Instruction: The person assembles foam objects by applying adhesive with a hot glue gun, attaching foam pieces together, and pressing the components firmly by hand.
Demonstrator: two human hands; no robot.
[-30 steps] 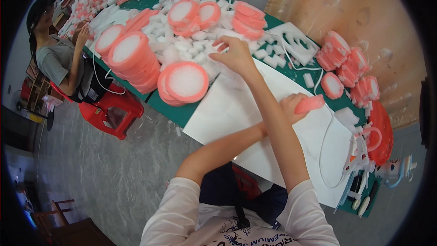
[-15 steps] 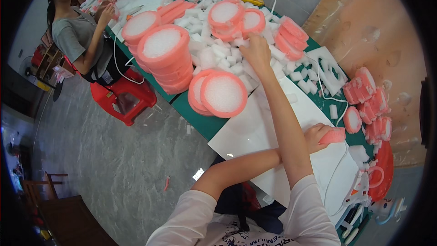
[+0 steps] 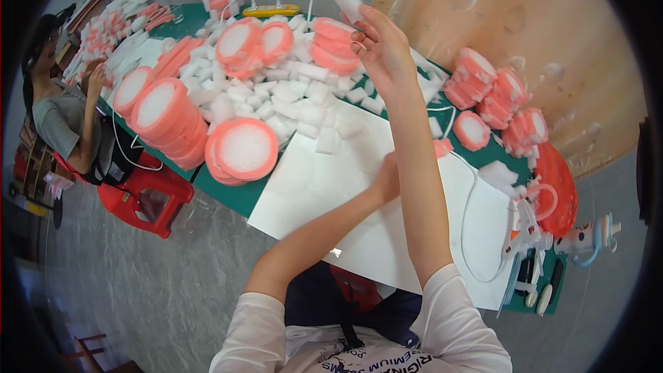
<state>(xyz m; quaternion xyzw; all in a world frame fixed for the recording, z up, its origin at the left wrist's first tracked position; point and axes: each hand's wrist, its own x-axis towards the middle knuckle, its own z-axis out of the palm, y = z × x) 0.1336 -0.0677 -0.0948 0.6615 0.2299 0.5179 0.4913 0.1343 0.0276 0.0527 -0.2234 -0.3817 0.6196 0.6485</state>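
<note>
My right hand (image 3: 383,48) is raised over the far side of the table, pinching a small white foam block (image 3: 347,1) between thumb and fingers. Beneath my right forearm passes my left arm. Most of my left hand (image 3: 388,176) is hidden there, low over a white board (image 3: 311,186). A pink foam piece (image 3: 443,147) sticks out past the forearm on the left hand's far side; the fingers around it are covered. A heap of loose white foam blocks (image 3: 276,100) lies beyond the board.
Stacked pink-rimmed foam discs (image 3: 169,121) stand at the left, and two more discs (image 3: 245,150) lie nearer. Pink foam pieces (image 3: 476,83) are piled at right. A yellow power strip (image 3: 271,11) lies at the back; a white cable (image 3: 464,214) crosses the board. Another person (image 3: 62,117) sits at left.
My right hand has lifted off the foam heap with a white foam block. My left hand has shifted left and away from me, under the right forearm. The whole view has turned rightward.
</note>
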